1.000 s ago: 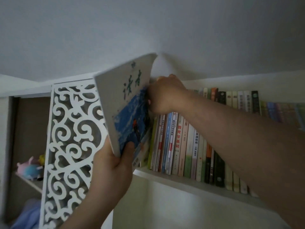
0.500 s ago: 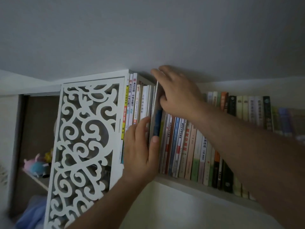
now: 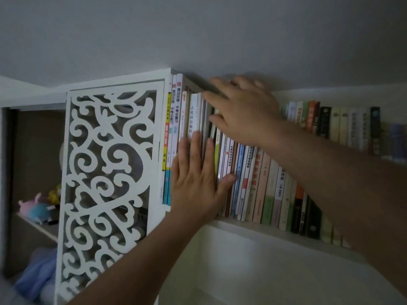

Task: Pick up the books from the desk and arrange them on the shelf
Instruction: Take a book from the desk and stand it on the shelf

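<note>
A long row of upright books (image 3: 259,183) fills the white shelf (image 3: 275,233) high on the wall. My left hand (image 3: 196,181) lies flat with straight fingers against the spines near the row's left end, pressing them in. My right hand (image 3: 244,111) reaches from the right and rests with spread fingers on the tops of the same books, a little blurred. The thin book just slid in stands between them, its spine mostly hidden by my left hand. Taller white workbooks (image 3: 176,128) stand at the far left of the row.
A white carved scrollwork panel (image 3: 105,183) closes the shelf's left end. Behind it a darker compartment holds plush toys (image 3: 38,205) on a lower board. The white wall fills the upper view and a white surface lies below the shelf.
One second ago my left hand held a blue-covered book by its lower edge, tilted at the row. It has since gone into the row, and both hands now lie flat against the books.
</note>
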A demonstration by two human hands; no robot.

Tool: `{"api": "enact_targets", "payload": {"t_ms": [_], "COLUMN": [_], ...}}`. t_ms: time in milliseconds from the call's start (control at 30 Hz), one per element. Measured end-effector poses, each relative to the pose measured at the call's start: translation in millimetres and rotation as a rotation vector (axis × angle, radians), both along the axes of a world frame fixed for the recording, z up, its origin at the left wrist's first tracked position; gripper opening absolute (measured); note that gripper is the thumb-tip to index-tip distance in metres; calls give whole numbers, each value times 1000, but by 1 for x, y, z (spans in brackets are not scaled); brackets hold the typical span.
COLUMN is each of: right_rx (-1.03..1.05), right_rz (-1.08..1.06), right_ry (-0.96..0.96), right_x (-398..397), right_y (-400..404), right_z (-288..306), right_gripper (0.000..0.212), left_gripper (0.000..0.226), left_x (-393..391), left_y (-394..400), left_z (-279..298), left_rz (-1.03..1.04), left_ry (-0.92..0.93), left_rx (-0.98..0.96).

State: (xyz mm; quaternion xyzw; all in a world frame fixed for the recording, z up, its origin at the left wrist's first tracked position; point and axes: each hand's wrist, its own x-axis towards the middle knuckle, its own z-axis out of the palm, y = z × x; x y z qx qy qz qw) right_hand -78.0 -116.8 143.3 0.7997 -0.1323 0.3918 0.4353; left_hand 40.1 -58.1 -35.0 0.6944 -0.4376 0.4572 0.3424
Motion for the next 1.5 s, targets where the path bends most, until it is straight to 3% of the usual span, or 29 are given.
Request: {"api": "enact_targets", "payload": {"t_ms": [267, 433, 567, 633, 733, 933, 1067, 1200, 1367, 1433, 1500], "right_rx": [54, 273, 559, 801, 1137, 1537, 1702, 1834, 1791, 1797, 1825], "right_rz": [-152, -76, -19, -43, -302, -847, -1056, -1195, -1430, -1514, -1517], "right_ry": [-37, 173, 178, 70, -116, -447, -732, -884, -992, -1058, -1108], "right_x": [11, -26, -130, -197, -311, -539, -670, -789, -914, -951, -971], "right_y": [13, 26, 46, 58, 72, 94, 82, 58, 28, 13, 0], "right_z": [-35, -160, -278, -334, -419, -574, -658, -729, -771, -782, -792], "right_gripper": [68, 68, 62, 53, 44, 36, 43, 50, 68, 75, 82], "left_gripper": [81, 75, 41, 40, 46, 45, 39, 38, 69, 69, 57], "left_x": [1, -41, -91, -123, -188, -337, -449, -581, -735, -782, -819], "left_y": [8, 39, 58, 59, 55, 24, -19, -65, -115, -130, -139], "left_z": [-31, -102, -189, -234, -299, -397, -460, -514, -560, -574, -588], "left_rz": [-165, -655, -938, -1030, -1180, -1331, -1298, -1227, -1109, -1089, -1058], "left_ry": [52, 226, 386, 493, 589, 554, 554, 557, 620, 760, 1022], "left_rx": [15, 12, -61, 103, 499, 1069, 1349, 1615, 1915, 1904, 1846]}}
